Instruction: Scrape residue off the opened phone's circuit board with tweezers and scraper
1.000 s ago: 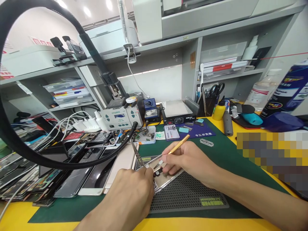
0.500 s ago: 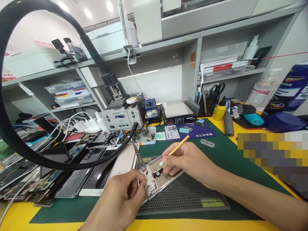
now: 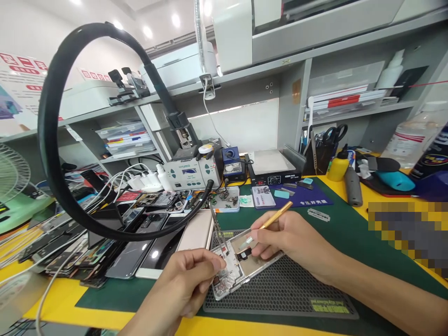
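Ceiling lights [image 3: 176,20] glare above your bright bench [image 3: 58,298]; a white glint marks the dark phone screen [image 3: 164,245]. Pixelation blots out a patch [image 3: 413,238] at your right.

Your right hand [image 3: 283,235] hides part of phone frame [image 3: 231,267]; fan [image 3: 13,170] cut off at left edge, blue can [image 3: 434,156] at right.

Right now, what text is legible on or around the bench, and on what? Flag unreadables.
"专注好壳", next character unclear: blue mat.
Too small or blurred to read surely:
grey control unit, panel print
flat-topped device, front label
honeycomb pad, yellow-green labels
card
clear bottle, label
wall poster, red characters
Phone frame: no text I can make out.
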Demonstrator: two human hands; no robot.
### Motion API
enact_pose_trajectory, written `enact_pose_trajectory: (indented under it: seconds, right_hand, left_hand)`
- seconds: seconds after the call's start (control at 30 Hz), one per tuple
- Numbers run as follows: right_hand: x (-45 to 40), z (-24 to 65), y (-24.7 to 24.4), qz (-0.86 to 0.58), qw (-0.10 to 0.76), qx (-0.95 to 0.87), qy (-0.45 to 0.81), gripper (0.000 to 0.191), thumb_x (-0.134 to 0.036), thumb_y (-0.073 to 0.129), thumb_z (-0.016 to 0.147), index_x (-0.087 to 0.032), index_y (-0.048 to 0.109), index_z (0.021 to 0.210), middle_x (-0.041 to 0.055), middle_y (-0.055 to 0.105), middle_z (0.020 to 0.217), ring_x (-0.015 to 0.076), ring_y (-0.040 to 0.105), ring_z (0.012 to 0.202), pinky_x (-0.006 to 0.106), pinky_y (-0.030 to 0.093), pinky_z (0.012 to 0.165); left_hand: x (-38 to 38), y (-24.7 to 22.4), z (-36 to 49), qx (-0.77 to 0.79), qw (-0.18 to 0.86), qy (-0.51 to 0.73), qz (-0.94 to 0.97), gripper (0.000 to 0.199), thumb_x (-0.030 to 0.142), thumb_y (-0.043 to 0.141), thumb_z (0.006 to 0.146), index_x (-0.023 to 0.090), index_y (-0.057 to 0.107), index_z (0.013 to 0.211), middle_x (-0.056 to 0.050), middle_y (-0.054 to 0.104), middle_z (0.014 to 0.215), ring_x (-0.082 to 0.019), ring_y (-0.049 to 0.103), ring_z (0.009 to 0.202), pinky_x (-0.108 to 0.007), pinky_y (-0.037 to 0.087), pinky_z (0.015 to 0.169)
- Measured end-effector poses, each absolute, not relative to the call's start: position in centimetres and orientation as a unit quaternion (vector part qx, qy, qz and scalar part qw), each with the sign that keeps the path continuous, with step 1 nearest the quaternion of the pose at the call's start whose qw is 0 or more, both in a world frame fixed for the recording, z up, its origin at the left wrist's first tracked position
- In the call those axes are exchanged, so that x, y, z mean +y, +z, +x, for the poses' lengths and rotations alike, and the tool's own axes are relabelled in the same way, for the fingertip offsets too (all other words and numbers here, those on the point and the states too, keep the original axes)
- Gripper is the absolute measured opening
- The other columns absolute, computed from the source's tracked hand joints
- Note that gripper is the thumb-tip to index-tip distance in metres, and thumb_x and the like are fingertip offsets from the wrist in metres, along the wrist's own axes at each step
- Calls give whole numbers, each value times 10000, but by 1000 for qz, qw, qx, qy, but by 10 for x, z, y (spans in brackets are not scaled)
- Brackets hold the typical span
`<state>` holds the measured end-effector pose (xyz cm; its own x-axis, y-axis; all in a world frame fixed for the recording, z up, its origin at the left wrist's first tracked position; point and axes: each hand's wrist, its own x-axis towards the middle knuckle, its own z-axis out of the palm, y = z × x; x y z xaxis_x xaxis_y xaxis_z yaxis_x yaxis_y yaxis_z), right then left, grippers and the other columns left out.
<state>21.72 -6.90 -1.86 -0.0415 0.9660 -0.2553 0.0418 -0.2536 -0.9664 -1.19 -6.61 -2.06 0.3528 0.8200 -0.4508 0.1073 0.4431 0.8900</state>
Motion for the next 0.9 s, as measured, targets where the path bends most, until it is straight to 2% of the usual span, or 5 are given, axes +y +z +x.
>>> enact_pose_trajectory:
  seconds: [0.23, 0.4, 0.53, 0.8, 0.9]
  right_hand:
    - [-70, 219, -21, -551, 411, -457, 564, 32, -157, 683, 908, -128, 685, 895, 76, 805, 711, 154, 759, 634, 221, 608, 614]
    - [-67, 220, -23, -549, 410, -462, 564, 45, -166, 674, 923, -124, 687, 916, 87, 811, 735, 160, 764, 652, 232, 614, 629]
    - [-67, 219, -22, -551, 407, -465, 561, 63, -189, 691, 917, -127, 692, 907, 94, 809, 733, 181, 770, 670, 260, 626, 648]
    - [-68, 221, -27, -551, 404, -469, 560, 108, -244, 711, 901, -138, 693, 911, 104, 816, 745, 187, 769, 668, 268, 620, 662]
    - [-68, 223, -31, -544, 402, -475, 563, 141, -276, 703, 913, -137, 691, 935, 109, 818, 766, 189, 771, 685, 268, 612, 674]
  left_hand:
    - [-66, -29, -20, 443, 737, 305, 409, 162, 305, 666, 739, 151, 627, 706, 60, 452, 525, 9, 204, 330, -172, 98, 360]
    - [-65, -33, -34, 420, 758, 334, 371, 210, 343, 663, 732, 180, 538, 687, 68, 435, 548, 3, 208, 318, -163, 136, 339]
    - [-71, -35, -46, 429, 734, 374, 371, 273, 373, 733, 787, 175, 551, 738, 79, 447, 570, 16, 189, 344, -139, 131, 347]
    - [-84, -47, -62, 456, 708, 397, 366, 415, 459, 834, 755, 159, 560, 669, 91, 383, 436, 9, 191, 305, -136, 138, 322]
    - [-89, -48, -65, 465, 696, 416, 355, 399, 484, 835, 757, 151, 618, 723, 69, 460, 474, 5, 214, 310, -143, 161, 319]
